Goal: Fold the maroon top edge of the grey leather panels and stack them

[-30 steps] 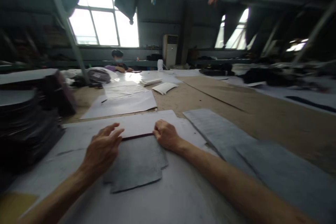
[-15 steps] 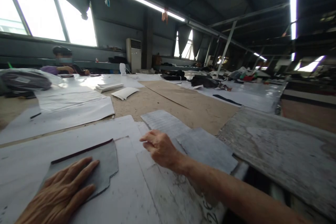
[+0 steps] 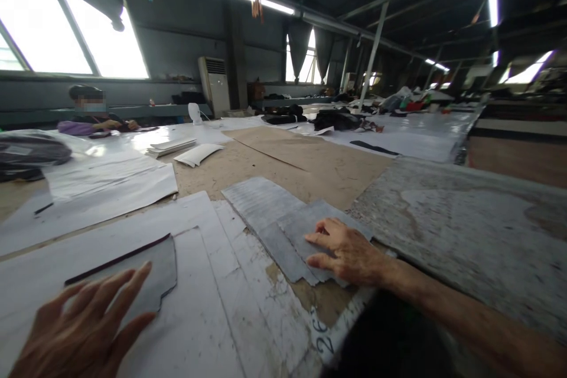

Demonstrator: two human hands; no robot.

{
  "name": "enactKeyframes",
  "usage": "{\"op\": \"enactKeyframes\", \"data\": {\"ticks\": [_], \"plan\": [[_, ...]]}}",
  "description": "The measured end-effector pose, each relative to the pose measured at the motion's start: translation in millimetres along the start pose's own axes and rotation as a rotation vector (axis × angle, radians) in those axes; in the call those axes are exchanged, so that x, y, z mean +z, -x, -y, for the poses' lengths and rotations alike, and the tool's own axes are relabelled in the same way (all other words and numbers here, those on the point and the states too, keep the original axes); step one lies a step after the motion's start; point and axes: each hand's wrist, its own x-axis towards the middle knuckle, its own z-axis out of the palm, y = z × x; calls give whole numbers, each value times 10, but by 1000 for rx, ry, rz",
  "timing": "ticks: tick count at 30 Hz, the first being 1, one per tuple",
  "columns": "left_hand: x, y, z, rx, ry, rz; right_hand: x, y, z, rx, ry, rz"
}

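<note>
My left hand (image 3: 82,328) lies flat with its fingers spread on a grey cut piece (image 3: 146,274) that has a dark top edge and rests on white paper (image 3: 208,307). To the right, my right hand (image 3: 348,251) rests with loosely curled fingers on a stack of grey cut pieces (image 3: 283,227) near the table's front edge. Nothing is gripped in either hand.
A grey mottled board (image 3: 465,230) lies at the right. White paper sheets (image 3: 101,183), a small paper stack (image 3: 170,146) and a folded white piece (image 3: 197,155) lie farther back on the brown table (image 3: 301,165). A person (image 3: 88,115) sits at the far left.
The view has swung right. My right hand has moved right from the paper onto the stack of grey pieces. My left hand stays flat on the grey cut piece.
</note>
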Motion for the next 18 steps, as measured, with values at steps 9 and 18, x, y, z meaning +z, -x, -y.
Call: {"op": "enactKeyframes", "data": {"ticks": [9,18], "plan": [[31,-628,-1498,377,311,28,-85,160,-141,-151,-54,17],[246,-948,-1964,360,532,276,55,123,-220,-252,-2,-26]]}}
